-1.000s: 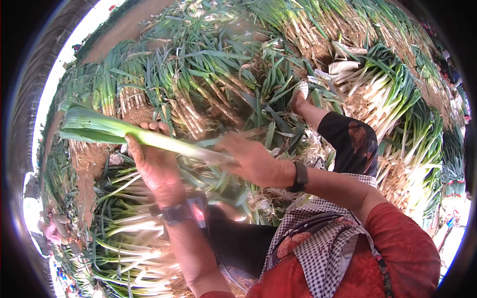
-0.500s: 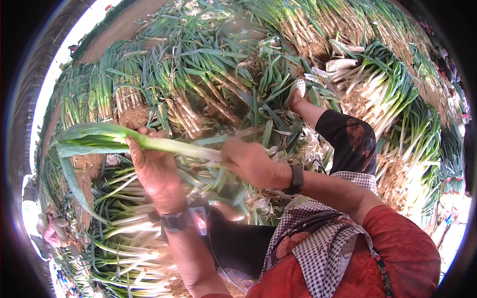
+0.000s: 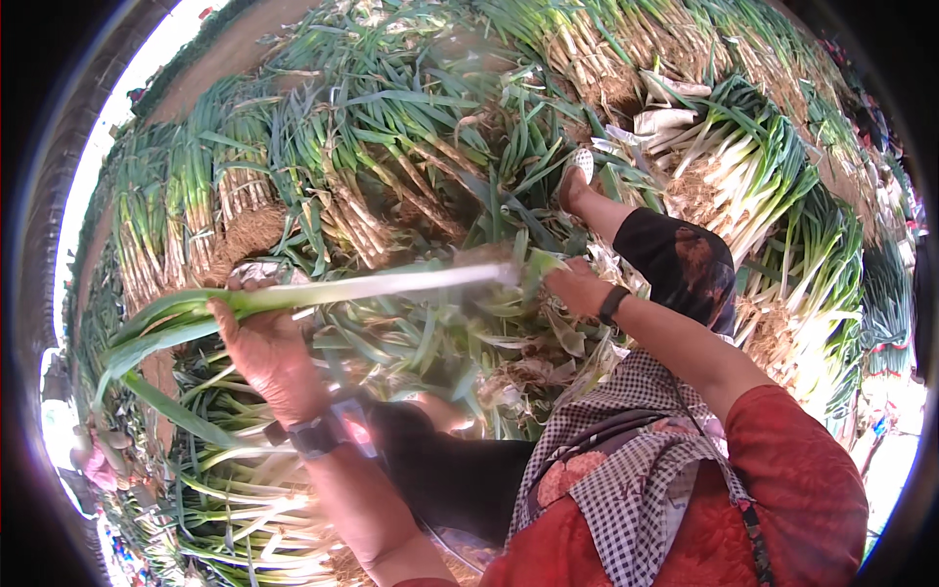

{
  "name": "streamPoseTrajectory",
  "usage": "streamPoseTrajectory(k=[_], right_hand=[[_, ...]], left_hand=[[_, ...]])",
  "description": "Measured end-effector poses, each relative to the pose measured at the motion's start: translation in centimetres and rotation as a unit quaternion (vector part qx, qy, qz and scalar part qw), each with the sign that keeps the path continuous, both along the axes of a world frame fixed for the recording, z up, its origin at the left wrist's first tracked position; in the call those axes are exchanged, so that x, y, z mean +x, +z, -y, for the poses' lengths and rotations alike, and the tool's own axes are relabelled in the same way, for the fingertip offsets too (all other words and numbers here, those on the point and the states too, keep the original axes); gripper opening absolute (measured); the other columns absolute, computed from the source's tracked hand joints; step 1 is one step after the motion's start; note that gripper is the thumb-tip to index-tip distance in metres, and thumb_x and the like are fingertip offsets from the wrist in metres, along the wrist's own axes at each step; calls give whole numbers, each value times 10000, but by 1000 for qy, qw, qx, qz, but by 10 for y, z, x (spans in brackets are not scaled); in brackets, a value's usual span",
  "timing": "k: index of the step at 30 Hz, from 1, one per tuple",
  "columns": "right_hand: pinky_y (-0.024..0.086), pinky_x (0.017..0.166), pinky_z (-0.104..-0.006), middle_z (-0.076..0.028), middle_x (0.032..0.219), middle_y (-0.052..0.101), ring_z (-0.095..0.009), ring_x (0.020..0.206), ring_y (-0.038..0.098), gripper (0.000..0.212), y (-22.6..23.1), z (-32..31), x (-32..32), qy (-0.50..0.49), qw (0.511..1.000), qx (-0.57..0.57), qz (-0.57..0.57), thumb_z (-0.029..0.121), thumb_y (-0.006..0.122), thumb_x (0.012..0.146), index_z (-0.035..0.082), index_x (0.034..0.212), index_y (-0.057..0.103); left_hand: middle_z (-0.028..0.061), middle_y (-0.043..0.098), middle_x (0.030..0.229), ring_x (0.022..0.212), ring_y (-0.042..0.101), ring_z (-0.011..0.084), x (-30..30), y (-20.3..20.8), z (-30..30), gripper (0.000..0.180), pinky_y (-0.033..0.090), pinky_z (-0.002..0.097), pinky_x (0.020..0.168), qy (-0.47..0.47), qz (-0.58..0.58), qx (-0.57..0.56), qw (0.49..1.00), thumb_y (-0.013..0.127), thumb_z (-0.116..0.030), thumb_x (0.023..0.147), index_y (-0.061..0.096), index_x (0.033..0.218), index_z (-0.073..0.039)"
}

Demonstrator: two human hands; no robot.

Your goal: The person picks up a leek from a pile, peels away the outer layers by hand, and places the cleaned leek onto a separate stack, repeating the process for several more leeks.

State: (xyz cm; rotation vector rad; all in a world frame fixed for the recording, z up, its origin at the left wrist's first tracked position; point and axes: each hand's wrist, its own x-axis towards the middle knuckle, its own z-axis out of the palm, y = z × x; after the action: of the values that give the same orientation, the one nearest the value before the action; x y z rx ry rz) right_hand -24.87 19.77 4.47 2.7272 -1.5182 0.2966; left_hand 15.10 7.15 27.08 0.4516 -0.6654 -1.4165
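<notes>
My left hand (image 3: 269,352) is closed round the green part of a long green onion (image 3: 391,285), at the left of the view. The onion lies nearly level, its leaves (image 3: 161,328) drooping to the left and its white shank pointing right. The root end is blurred. Beyond that end, my right hand (image 3: 582,287) is closed on a green strip of onion leaf (image 3: 544,262), apart from the shank. Below the onion, loose peeled leaves (image 3: 430,342) litter the ground between my legs.
Cleaned white-stemmed onions (image 3: 264,499) lie in a pile by my left forearm, and another pile (image 3: 753,186) lies right of my outstretched leg (image 3: 675,264). Unpeeled onions with brownish stems (image 3: 357,210) spread across the ground ahead. A checked cloth (image 3: 626,489) covers my lap.
My right hand has moved right, off the onion's shank, with a green strip in it. More of the white shank now shows. My left hand has shifted slightly left and down, still holding the onion.
</notes>
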Motion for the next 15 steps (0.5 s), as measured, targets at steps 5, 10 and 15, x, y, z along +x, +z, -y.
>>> streamPoseTrajectory(k=[5, 10, 15], right_hand=[[454, 883, -571, -173, 1024, 680, -329, 947, 665, 277, -48, -25, -50, -260, 902, 317, -132, 85, 572, 755, 13, 1003, 673], [525, 742, -446, -203, 892, 666, -385, 866, 656, 189, 17, -7, -36, -185, 925, 331, -10, 147, 584, 836, -15, 916, 642], [522, 701, -447, -195, 856, 653, -373, 803, 646, 196, 135, 28, 60, -60, 892, 49, 446, 144, 592, 901, -32, 952, 660]], left_hand=[[67, 601, 933, 887, 570, 180, -23, 15, -4, 368, 498, 365, 818, 188, 91, -10, 978, 619, -327, 932, 542, 1178, -65], [49, 577, 930, 836, 539, 172, 2, 21, -3, 405, 487, 335, 798, 146, 66, -32, 987, 665, -344, 894, 545, 1166, -68], [37, 572, 941, 848, 526, 165, 16, 7, 5, 539, 479, 325, 816, 50, -10, -64, 997, 697, -376, 859, 529, 1249, -46]])
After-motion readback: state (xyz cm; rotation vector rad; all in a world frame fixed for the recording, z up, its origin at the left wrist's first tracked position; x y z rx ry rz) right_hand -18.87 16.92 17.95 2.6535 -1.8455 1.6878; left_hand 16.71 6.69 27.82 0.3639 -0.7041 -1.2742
